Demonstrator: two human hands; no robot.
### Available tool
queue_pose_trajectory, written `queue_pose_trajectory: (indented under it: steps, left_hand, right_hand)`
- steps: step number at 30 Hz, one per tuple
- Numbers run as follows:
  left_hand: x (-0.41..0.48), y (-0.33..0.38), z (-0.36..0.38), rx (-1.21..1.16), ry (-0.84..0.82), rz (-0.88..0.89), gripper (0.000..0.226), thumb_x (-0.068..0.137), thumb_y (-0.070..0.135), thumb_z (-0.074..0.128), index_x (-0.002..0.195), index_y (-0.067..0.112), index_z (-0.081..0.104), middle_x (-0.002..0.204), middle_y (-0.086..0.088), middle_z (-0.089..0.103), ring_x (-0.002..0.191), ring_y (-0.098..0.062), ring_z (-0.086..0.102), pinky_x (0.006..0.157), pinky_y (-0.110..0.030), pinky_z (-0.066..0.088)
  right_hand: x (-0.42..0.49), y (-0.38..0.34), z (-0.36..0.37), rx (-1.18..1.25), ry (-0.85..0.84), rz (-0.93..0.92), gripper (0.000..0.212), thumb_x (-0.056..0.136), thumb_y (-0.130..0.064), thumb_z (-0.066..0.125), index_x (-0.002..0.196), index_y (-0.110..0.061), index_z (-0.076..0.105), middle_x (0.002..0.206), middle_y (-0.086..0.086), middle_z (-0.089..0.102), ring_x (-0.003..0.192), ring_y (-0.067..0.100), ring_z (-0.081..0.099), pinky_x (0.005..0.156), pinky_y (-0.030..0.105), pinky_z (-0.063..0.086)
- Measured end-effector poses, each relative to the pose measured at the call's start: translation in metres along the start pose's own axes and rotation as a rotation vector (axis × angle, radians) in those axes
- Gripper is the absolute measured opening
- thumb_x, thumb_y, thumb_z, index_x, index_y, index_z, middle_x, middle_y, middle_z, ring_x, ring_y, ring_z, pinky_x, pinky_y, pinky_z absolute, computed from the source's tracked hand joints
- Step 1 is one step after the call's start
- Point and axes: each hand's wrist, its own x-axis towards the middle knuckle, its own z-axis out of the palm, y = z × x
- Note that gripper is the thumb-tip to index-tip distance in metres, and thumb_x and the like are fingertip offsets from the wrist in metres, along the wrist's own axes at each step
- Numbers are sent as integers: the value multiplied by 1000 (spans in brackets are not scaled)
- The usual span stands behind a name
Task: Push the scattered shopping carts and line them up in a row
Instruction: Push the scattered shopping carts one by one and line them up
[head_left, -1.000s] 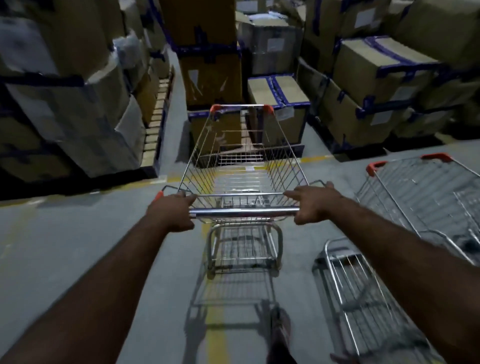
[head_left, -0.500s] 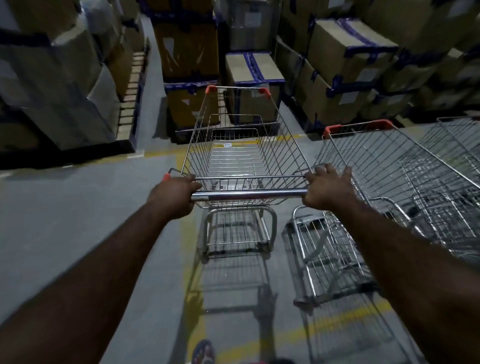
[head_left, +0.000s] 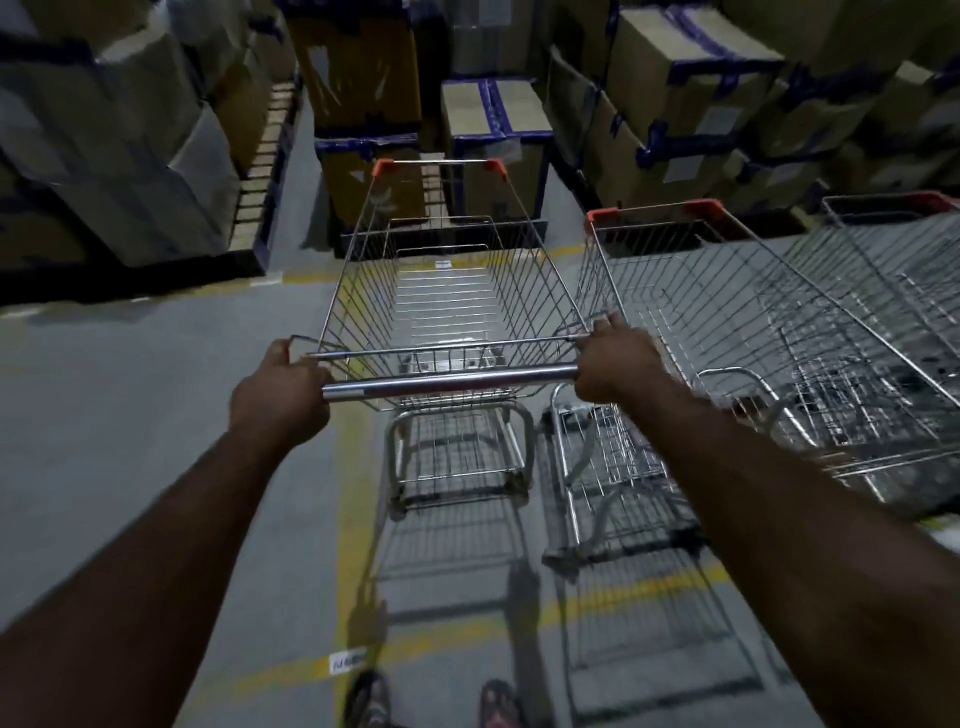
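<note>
Your left hand (head_left: 280, 400) and right hand (head_left: 618, 366) each curl round an end of the chrome handle bar (head_left: 447, 383) of the silver wire shopping cart (head_left: 447, 312) at 12 o'clock; a second wire cart (head_left: 727, 312) stands just beside it at 2 o'clock

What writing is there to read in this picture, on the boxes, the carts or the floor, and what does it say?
No text here can be read.
The floor sticker: dark marks, too blurred to read.
The tag inside the pushed cart: too small to read.
The pale labels on the cardboard boxes: blurred, no words legible.
</note>
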Motion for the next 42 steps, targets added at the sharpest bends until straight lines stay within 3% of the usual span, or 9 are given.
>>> queue_pose_trajectory:
  steps: [7, 16, 21, 33, 37, 42]
  left_hand:
    - [-39, 9, 0, -3, -6, -8, 34, 91, 23, 57, 119, 38, 68, 149, -11, 39, 125, -29, 56, 91, -44, 55]
    - [-99, 12, 3, 41, 23, 48, 33, 96, 18, 53, 122, 31, 68, 148, -7, 47, 141, -27, 42, 94, -45, 50]
    - [-133, 1, 12, 26, 30, 16, 29, 94, 21, 55, 118, 29, 68, 152, -11, 41, 137, -27, 46, 95, -43, 50]
    - [-245, -38, 21, 23, -12, -21, 35, 90, 19, 57, 121, 30, 69, 148, -13, 48, 142, -26, 42, 95, -42, 53]
    - [-275, -23, 28, 52, -28, 6, 34, 92, 18, 55, 121, 29, 67, 142, -10, 54, 148, -25, 31, 95, -43, 51]
    - [-281, -20, 29, 52, -30, 17, 34, 93, 18, 53, 122, 30, 66, 147, -9, 50, 150, -21, 26, 95, -41, 51]
  right_hand:
    - [-48, 9, 16, 69, 45, 21, 67, 87, -41, 62, 149, -18, 48, 165, 15, 27, 153, 33, 18, 116, 52, 29]
    - [-102, 11, 33, -4, 27, 8, 70, 87, -52, 60, 147, -17, 49, 162, 16, 32, 152, 36, 18, 114, 53, 31]
    - [-135, 5, 41, -16, 29, 2, 73, 87, -55, 60, 148, -16, 47, 162, 17, 30, 152, 36, 18, 116, 53, 29]
    - [-227, -23, 70, -43, 71, -100, 52, 90, -40, 57, 138, -19, 58, 151, 12, 48, 151, 33, 24, 116, 53, 31]
    - [-249, -9, 80, -95, 89, -63, 52, 88, -40, 59, 136, -22, 58, 151, 8, 49, 149, 29, 28, 119, 62, 19]
    - [-266, 3, 89, -78, 152, -100, 60, 89, -46, 55, 144, -24, 50, 161, 12, 33, 151, 32, 22, 120, 63, 4]
